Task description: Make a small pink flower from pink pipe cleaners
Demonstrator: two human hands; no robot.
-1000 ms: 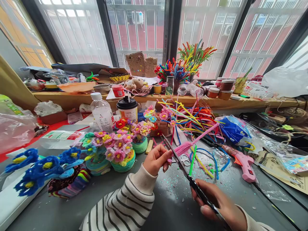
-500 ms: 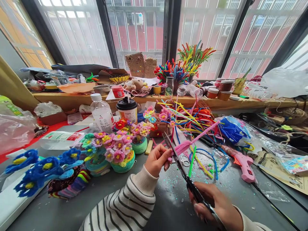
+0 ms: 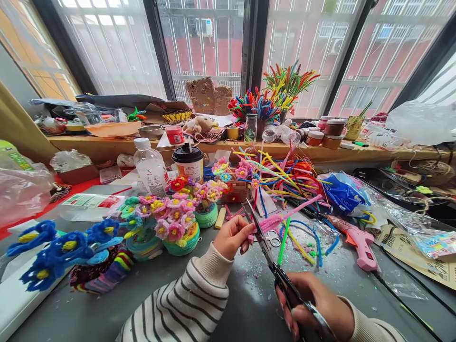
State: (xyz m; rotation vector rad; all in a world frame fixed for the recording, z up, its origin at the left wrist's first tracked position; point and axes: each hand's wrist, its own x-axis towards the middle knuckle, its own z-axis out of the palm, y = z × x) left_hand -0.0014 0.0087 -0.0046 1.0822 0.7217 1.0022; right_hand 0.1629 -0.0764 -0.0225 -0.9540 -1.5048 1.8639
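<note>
The scissors [image 3: 279, 273] have been opened slightly wider, clamped in the fingers of the right hand [image 3: 322, 299]. Just beside them, pink pipe cleaners [image 3: 273, 221] are pinched by the left hand [image 3: 231, 236], seemingly not yet cut.

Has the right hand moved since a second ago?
Yes, slightly: the right hand has shifted left in the picture, away from the glue gun, which lies where it was.

Pink pipe cleaners [image 3: 273, 221] (black-handled scissors [image 3: 278, 271])
</note>
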